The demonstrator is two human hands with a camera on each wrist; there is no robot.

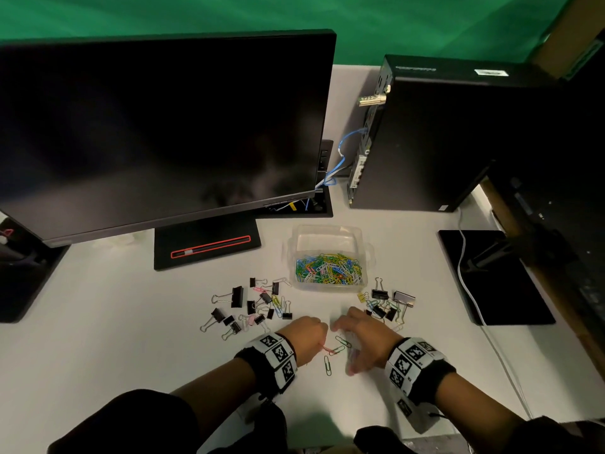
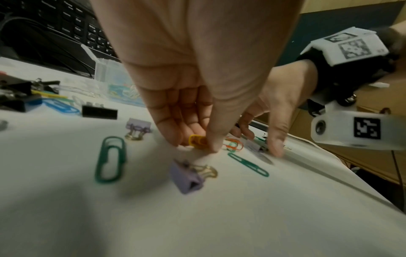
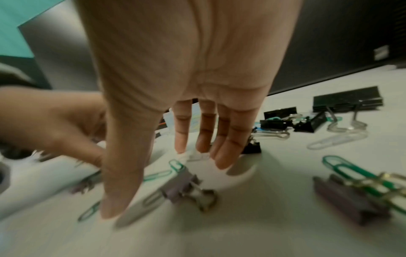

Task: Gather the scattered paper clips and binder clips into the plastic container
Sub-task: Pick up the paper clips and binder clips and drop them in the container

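A clear plastic container (image 1: 327,234) half full of coloured paper clips stands behind my hands. My left hand (image 2: 195,144) pinches a yellow paper clip (image 2: 197,141) between thumb and fingers, low on the white desk. My right hand (image 1: 355,342) is spread, its straight fingertips (image 3: 222,161) touching the desk over a white paper clip (image 3: 198,156). Under and beside it lie purple binder clips (image 3: 186,187) and green paper clips (image 2: 111,160). Black binder clips lie in a left pile (image 1: 245,306) and a right pile (image 1: 386,301).
A dark monitor (image 1: 157,126) on its stand fills the back left, and a black computer tower (image 1: 442,136) stands at the back right. A black pad (image 1: 497,280) with a white cable lies to the right. Bare desk (image 1: 114,339) stretches left of my hands.
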